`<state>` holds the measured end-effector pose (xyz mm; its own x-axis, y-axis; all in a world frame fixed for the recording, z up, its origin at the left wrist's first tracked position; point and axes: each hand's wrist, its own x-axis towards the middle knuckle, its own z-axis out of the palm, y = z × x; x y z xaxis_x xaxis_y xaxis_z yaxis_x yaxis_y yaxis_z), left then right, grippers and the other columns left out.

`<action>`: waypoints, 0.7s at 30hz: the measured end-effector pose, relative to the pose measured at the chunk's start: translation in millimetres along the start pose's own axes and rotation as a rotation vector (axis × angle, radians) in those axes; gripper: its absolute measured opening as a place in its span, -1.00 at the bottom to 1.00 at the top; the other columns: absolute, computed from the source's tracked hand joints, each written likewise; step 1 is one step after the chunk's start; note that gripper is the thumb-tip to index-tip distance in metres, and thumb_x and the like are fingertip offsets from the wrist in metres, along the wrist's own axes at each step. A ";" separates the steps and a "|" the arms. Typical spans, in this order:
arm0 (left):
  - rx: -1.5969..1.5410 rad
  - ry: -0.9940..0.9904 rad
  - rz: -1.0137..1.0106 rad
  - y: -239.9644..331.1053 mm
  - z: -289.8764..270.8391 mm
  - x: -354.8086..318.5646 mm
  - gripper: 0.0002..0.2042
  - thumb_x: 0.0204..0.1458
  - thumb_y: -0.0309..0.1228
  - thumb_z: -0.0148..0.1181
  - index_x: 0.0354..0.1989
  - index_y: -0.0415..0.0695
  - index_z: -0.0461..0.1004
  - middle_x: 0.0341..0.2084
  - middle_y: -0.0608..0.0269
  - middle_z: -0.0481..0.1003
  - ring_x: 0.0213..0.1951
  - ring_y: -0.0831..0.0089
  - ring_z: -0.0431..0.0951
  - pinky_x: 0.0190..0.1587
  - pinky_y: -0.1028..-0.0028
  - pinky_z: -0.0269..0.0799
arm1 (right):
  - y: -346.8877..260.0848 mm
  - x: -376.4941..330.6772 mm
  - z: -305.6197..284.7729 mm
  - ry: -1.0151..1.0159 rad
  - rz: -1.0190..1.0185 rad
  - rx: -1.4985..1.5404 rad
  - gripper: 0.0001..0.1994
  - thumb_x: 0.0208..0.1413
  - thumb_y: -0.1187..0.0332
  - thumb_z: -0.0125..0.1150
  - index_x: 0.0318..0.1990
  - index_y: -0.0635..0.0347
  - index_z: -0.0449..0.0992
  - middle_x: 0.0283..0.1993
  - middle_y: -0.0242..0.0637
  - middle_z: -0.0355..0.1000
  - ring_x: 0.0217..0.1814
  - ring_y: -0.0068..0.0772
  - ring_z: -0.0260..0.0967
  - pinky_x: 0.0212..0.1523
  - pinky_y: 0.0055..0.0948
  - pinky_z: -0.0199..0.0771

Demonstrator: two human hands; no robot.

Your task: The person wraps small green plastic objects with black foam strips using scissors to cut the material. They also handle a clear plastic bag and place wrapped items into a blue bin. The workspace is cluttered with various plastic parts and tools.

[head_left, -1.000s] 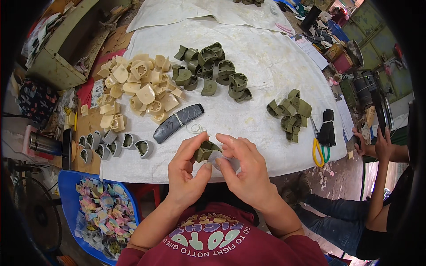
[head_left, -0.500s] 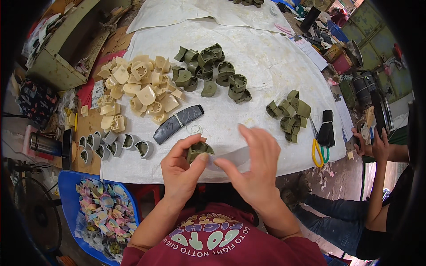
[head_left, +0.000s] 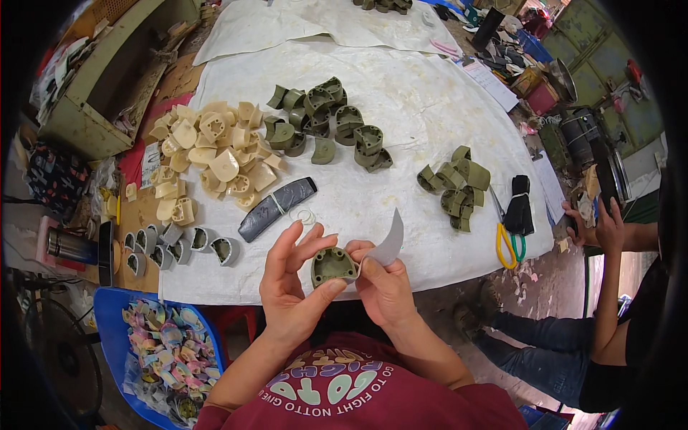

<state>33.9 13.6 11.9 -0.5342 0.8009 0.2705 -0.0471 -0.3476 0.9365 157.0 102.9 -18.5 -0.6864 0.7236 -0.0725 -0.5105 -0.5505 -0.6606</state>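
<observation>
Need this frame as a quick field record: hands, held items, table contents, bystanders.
left hand: holds olive plastic part, hollow side up
right hand: pinches the part, plus a grey curved strip
table: white cloth cover
cream pieces: heap, far left
olive pieces: heap at centre, smaller group right
scissors: yellow-handled, right edge
other person: seated right, holding a dark object

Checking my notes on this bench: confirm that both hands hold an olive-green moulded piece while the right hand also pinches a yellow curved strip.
Not quite. The curved strip in the right hand is pale grey, not yellow, as the head view shows. The rest stands: the left hand and right hand together hold the olive-green moulded piece.
</observation>
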 end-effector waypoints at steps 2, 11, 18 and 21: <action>0.085 -0.039 0.032 -1.5 -2.4 -0.2 -0.22 -0.11 -0.62 0.33 0.32 -0.15 0.05 0.12 -0.04 0.38 0.19 0.25 0.36 0.27 0.29 0.13 | -5.1 4.5 -3.0 -0.034 -0.012 -0.011 -0.84 0.12 0.43 0.22 -0.17 0.26 0.57 -0.03 -0.23 0.43 -0.03 -0.42 0.37 0.01 -0.37 0.38; 0.383 -0.287 -0.074 8.7 -3.8 0.1 -0.24 0.05 -0.24 0.24 0.37 -0.18 -0.01 0.21 0.12 0.33 0.41 0.22 -0.05 0.31 -0.08 -0.66 | -16.9 9.4 -9.3 -0.049 0.125 0.070 -0.86 0.09 0.42 0.26 -0.23 0.26 0.57 -0.11 -0.26 0.47 -0.13 -0.45 0.43 -0.11 -0.46 0.44; 0.215 -0.135 -0.154 -10.0 -3.7 -1.4 -0.19 -0.08 -0.20 0.36 0.33 -0.15 0.06 0.37 -0.17 -0.10 0.42 0.09 -0.14 0.36 0.15 -0.23 | -13.1 2.9 7.9 0.194 -0.213 -0.372 -0.84 0.04 0.46 0.32 -0.22 0.28 0.54 -0.19 -0.29 0.48 -0.21 -0.48 0.43 -0.17 -0.56 0.40; 0.550 -0.140 -0.126 3.2 -4.1 6.5 -0.28 -0.29 -0.28 0.52 0.11 -0.17 0.31 0.25 -0.11 0.09 0.32 0.05 0.08 0.28 0.22 0.05 | -7.3 0.8 13.2 0.129 -0.395 -0.678 -0.82 -0.02 0.51 0.36 -0.23 0.31 0.55 -0.12 -0.27 0.46 -0.20 -0.49 0.41 -0.16 -0.55 0.38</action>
<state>26.8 15.6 15.7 -0.4341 0.8897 0.1412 0.3621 0.0288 0.9317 153.3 102.1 -3.9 -0.4340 0.8776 0.2036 -0.2487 0.1005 -0.9633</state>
